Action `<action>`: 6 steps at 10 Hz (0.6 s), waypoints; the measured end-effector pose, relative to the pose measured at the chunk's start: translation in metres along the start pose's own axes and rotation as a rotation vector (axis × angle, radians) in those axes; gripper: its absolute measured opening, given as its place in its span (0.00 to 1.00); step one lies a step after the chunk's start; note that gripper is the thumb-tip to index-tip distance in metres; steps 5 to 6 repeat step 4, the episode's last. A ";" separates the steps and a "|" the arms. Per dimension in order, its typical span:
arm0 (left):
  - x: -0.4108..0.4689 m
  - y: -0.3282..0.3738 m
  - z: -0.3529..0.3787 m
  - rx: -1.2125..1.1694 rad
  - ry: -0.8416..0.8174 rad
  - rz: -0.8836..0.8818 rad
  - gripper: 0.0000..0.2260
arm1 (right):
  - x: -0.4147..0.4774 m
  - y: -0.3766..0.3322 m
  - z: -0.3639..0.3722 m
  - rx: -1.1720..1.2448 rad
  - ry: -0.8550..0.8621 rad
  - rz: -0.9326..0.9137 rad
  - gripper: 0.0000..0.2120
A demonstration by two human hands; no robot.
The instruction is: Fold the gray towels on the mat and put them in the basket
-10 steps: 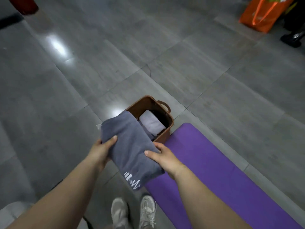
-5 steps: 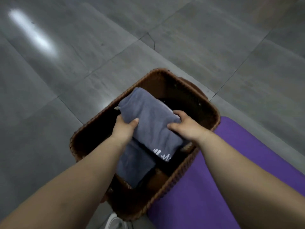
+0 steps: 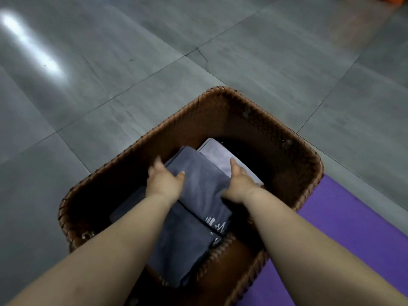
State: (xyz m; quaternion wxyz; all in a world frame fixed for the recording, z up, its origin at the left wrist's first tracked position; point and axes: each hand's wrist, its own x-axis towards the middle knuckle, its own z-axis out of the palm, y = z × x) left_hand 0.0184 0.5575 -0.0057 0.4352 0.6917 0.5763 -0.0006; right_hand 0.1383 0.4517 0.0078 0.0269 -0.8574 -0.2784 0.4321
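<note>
A brown woven basket (image 3: 220,90) stands on the floor at the mat's end, and both my forearms reach down into it. A folded dark gray towel (image 3: 203,191) with white lettering lies inside, on top of another folded dark gray towel (image 3: 176,246). My left hand (image 3: 164,184) touches the top towel's left edge with spread fingers and the thumb on the cloth. My right hand (image 3: 239,182) lies along its right edge with fingers stretched forward. Behind them sits a lighter gray folded towel (image 3: 217,155).
The purple mat (image 3: 353,228) runs off to the lower right of the basket. Gray floor tiles (image 3: 110,74) surround everything, with a bright light reflection at the upper left. An orange object shows at the top right corner.
I carried the folded towel from above the floor into the basket and lowered it onto the towels inside. My fingers have loosened from gripping its sides to lying straight.
</note>
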 end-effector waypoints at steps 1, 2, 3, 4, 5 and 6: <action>-0.008 0.007 0.008 0.565 -0.037 0.438 0.31 | -0.002 -0.006 0.006 -0.193 0.030 -0.199 0.37; -0.006 0.001 0.027 0.893 -0.354 0.434 0.26 | 0.002 -0.007 0.019 -0.381 -0.113 -0.218 0.33; 0.000 0.005 0.036 0.924 -0.401 0.390 0.24 | 0.010 -0.009 0.023 -0.432 -0.153 -0.153 0.34; -0.005 0.004 0.031 0.886 -0.394 0.360 0.23 | 0.001 -0.012 0.013 -0.382 -0.089 -0.209 0.29; -0.005 0.004 0.031 0.886 -0.394 0.360 0.23 | 0.001 -0.012 0.013 -0.382 -0.089 -0.209 0.29; -0.005 0.004 0.031 0.886 -0.394 0.360 0.23 | 0.001 -0.012 0.013 -0.382 -0.089 -0.209 0.29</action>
